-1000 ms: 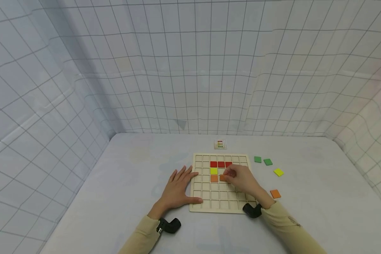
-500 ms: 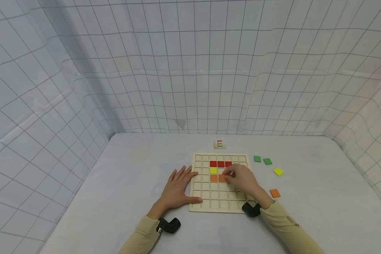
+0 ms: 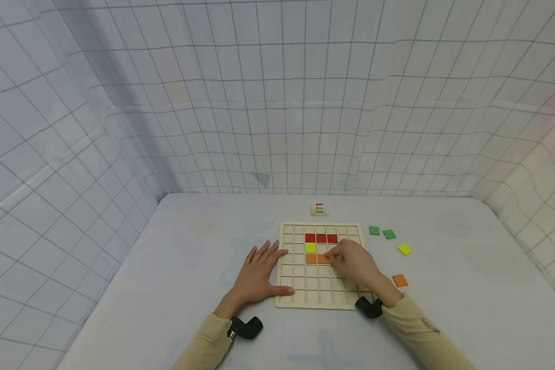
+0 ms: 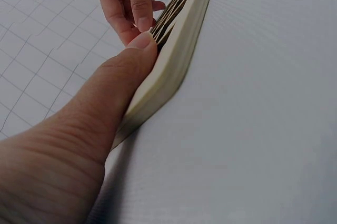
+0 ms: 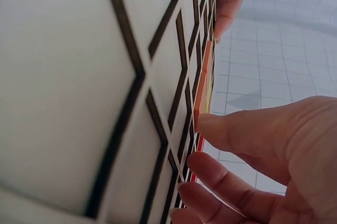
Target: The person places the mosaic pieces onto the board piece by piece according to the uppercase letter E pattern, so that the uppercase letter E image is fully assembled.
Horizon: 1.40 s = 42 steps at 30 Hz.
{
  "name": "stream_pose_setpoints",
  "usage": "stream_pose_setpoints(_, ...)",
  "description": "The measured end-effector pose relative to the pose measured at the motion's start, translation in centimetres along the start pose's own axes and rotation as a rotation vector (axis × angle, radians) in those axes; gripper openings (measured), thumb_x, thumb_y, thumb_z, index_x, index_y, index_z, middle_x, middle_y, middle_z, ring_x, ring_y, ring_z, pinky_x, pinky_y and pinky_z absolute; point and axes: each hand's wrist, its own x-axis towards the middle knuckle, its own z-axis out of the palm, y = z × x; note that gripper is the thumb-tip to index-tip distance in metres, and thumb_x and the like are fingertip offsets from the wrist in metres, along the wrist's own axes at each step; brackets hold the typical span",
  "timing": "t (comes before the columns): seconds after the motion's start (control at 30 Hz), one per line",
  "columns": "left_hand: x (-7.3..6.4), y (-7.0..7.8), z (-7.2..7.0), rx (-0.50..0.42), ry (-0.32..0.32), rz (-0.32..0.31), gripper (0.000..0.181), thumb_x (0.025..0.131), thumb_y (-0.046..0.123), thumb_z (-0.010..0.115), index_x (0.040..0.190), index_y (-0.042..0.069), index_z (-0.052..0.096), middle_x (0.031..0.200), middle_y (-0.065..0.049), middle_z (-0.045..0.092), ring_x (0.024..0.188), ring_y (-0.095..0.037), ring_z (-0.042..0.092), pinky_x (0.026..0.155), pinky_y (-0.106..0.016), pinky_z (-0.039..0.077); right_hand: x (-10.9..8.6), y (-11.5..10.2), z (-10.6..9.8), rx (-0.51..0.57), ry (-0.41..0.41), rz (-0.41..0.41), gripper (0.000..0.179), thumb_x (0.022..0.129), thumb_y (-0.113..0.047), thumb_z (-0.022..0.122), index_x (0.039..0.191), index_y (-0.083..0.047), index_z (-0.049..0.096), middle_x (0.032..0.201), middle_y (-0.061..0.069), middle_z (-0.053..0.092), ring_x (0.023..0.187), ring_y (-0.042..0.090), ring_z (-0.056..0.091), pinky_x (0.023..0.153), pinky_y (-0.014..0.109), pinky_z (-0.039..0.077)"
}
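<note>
the left hand point(image 3: 256, 280) is spread wide and the right hand point(image 3: 355, 263) loosely bent.

Head view. Free lanes, as I read them: white table point(image 3: 194, 252), left of left hand point(image 3: 256, 280); near-side cells of grid board point(image 3: 312, 284), reachable from above; strip right of board, narrow beside nearer green tile point(image 3: 374, 230), wider by yellow tile point(image 3: 404, 249). Obstacles: left hand spread along board's left edge, thumb over rim; right hand point(image 3: 353, 262) above middle-right cells; right sleeve point(image 3: 418, 326) across near-right approach; gridded curtain point(image 3: 287, 118) closing back and sides.
</note>
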Motion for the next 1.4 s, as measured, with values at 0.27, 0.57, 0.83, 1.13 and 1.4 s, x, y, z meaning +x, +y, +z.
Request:
stream_pose_setpoints(0.27,0.0,0.0,-0.1,-0.014,0.001,0.004,0.095,0.070,0.074,0.063,0.145,0.022,0.038,0.156,-0.003,0.021,0.143,-0.021,0.009,0.113,-0.045,0.003,-1.2,0.1,-0.3,-0.033,-0.070,-0.025,0.024,0.084,-0.009,0.070,0.108,-0.008,0.072,0.098,0.003,0.058,0.079,0.015,0.048,0.063,0.030,0.044)
stream_pose_setpoints(0.57,0.1,0.0,0.1,-0.012,0.003,0.007,0.096,0.070,0.077,0.061,0.145,0.023,0.038,0.156,-0.001,0.021,0.143,-0.020,0.008,0.113,-0.043,0.002,-3.7,1.2,-1.3,0.020,-0.081,-0.182,0.024,0.086,-0.012,0.070,0.110,-0.007,0.070,0.105,0.003,0.060,0.089,0.017,0.052,0.076,0.033,0.047)
stream_pose_setpoints(0.83,0.0,-0.1,0.3,-0.004,0.003,0.010,0.096,0.069,0.078,0.059,0.145,0.023,0.037,0.156,-0.001,0.020,0.143,-0.020,0.008,0.113,-0.044,0.002,-6.8,3.5,-3.0,0.019,0.037,-0.179,0.020,0.084,-0.011,0.073,0.104,-0.010,0.071,0.103,-0.002,0.064,0.092,0.018,0.058,0.076,0.037,0.050)
stream_pose_setpoints(1.13,0.0,-0.1,0.2,-0.001,0.025,0.018,0.097,0.069,0.080,0.057,0.144,0.022,0.039,0.155,-0.003,0.023,0.143,-0.023,0.011,0.113,-0.046,0.004,-9.2,6.9,-4.8,-0.046,0.068,0.001,0.022,0.080,-0.010,0.076,0.102,-0.011,0.071,0.104,0.002,0.064,0.097,0.028,0.057,0.081,0.046,0.048)
stream_pose_setpoints(1.4,0.0,-0.3,0.3,-0.017,0.037,0.027,0.096,0.070,0.078,0.058,0.144,0.021,0.039,0.155,-0.004,0.023,0.143,-0.024,0.012,0.112,-0.048,0.006,-10.0,8.5,-5.7,-0.109,0.002,-0.007,0.037,0.075,-0.011,0.080,0.110,-0.008,0.069,0.104,0.005,0.060,0.095,0.026,0.054,0.079,0.044,0.047)
